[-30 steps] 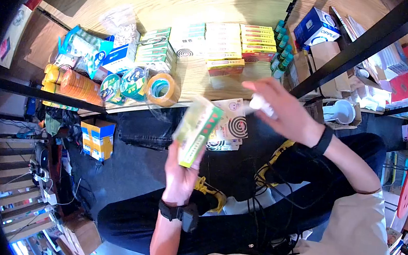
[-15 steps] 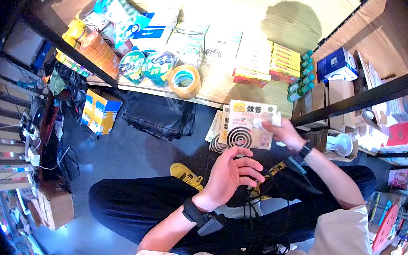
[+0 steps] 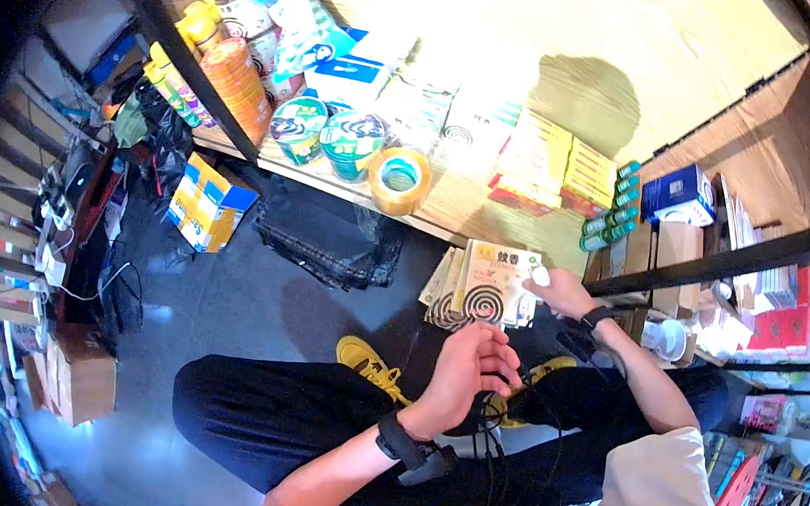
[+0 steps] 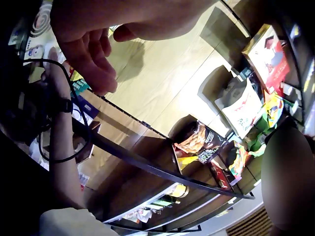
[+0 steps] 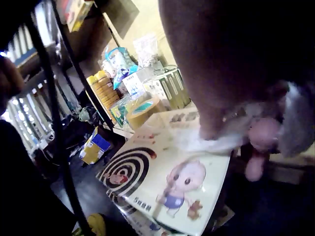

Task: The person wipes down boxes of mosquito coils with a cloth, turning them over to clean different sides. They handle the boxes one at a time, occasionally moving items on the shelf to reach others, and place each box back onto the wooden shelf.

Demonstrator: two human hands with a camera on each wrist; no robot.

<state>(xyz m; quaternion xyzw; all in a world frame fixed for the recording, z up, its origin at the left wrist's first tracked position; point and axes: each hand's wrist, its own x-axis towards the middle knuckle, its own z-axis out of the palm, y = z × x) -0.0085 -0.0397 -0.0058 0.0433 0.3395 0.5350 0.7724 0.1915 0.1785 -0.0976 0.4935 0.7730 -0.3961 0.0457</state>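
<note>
A flat pale box with a black spiral (image 3: pixel 487 287) lies over similar ones below the shelf edge. At its right edge my right hand (image 3: pixel 563 293) holds crumpled white material (image 3: pixel 541 276), tissue or cloth. In the right wrist view the white material (image 5: pixel 211 142) touches the box face (image 5: pixel 167 182), beside a printed cartoon baby; my hand (image 5: pixel 216 64) is dark there and hides part of the box. Just below the box, my left hand (image 3: pixel 471 373) hangs with loosely bent fingers, holding nothing. The left wrist view shows that hand (image 4: pixel 98 44) with empty fingers.
On the wooden shelf (image 3: pixel 449 213) stand tape rolls (image 3: pixel 399 180), round green tubs (image 3: pixel 352 143), yellow boxes (image 3: pixel 533 158) and green bottles (image 3: pixel 609 229). Black folded plastic (image 3: pixel 327 234) and a blue-yellow carton (image 3: pixel 208 205) lie on the floor. A black rail (image 3: pixel 755 248) crosses at right.
The green-and-white box has left my left hand, which has moved right. My right hand has come down to the spiral box with the white material. The head view has shifted.
</note>
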